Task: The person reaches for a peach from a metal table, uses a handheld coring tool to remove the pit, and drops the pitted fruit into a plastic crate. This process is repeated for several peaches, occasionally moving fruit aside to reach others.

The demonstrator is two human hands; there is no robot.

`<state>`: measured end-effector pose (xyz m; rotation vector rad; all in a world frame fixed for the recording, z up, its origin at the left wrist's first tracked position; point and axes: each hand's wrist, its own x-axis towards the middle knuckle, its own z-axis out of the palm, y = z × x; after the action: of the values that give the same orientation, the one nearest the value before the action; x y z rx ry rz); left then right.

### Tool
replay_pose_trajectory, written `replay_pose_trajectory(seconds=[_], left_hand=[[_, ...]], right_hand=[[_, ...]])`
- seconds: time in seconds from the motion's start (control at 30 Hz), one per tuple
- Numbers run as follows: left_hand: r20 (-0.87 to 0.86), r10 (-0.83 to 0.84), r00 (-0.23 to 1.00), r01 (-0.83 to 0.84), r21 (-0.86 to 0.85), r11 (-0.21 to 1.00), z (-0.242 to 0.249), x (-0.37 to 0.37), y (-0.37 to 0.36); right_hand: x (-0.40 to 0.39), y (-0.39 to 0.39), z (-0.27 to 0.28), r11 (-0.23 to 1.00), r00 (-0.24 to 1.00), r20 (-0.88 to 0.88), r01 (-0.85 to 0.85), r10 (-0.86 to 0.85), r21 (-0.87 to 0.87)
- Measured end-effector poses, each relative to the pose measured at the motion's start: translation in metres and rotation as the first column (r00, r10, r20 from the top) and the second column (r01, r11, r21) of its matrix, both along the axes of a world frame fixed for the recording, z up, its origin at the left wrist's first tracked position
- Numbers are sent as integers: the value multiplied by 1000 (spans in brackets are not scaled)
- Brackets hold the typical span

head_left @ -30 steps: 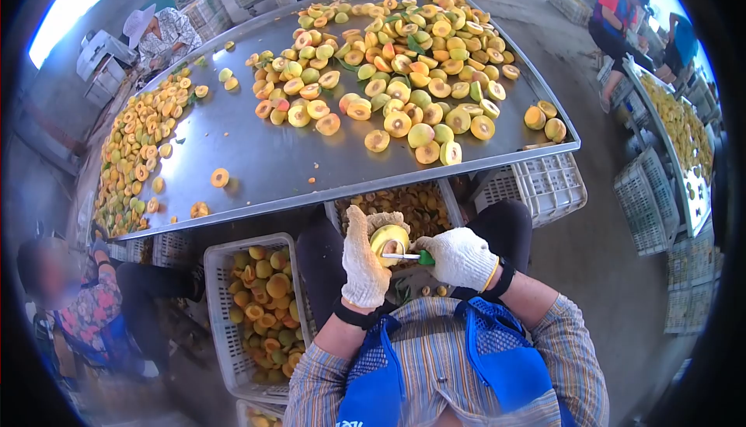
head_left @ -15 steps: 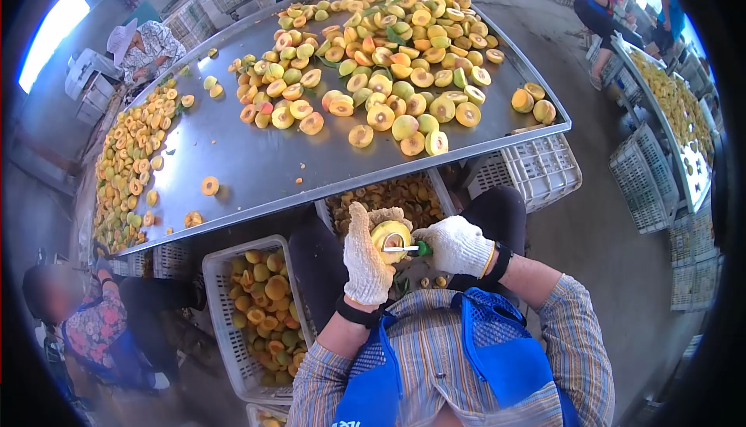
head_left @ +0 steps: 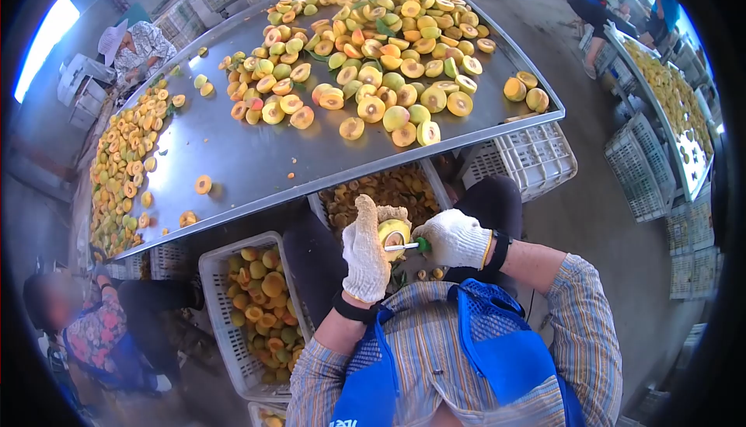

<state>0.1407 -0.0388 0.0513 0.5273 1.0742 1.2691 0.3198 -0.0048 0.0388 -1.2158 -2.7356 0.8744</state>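
My left hand, in a white knitted glove with stained fingers, holds a yellow peach half with its cut face turned to the right. My right hand, also gloved, is closed round the green handle of a pitting knife. The knife's thin metal shaft reaches left to the fruit, and its curved loop lies at the brown middle of the cut face. Below both hands, between my knees, a crate holds cut peach pieces and scraps.
Many peach halves lie on the metal table ahead, with another heap along its left side. A white crate of peaches stands left of my legs. Several people sit or stand around. An upturned crate is under the table's right corner.
The peach half has turned a little in my left hand, and the knife's loop has shifted on its cut face. The view has tilted slightly, so the table sits higher and further left.
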Motion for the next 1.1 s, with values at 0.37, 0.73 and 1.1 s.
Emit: replay_pose_trajectory(seconds=[0.37, 0.73, 1.1], left_hand=[[-480, -271, 834, 335, 52, 941, 26, -16, 13], [195, -30, 980, 29, 9, 1000, 2, -11, 20], [471, -326, 820, 227, 256, 940, -13, -13, 18]], right_hand=[[-15, -21, -5, 834, 986, -114, 41, -124, -550], [-30, -26, -23, 984, 967, -206, 123, -149, -133], [-20, -17, -16, 571, 843, -501, -317, -195, -757]])
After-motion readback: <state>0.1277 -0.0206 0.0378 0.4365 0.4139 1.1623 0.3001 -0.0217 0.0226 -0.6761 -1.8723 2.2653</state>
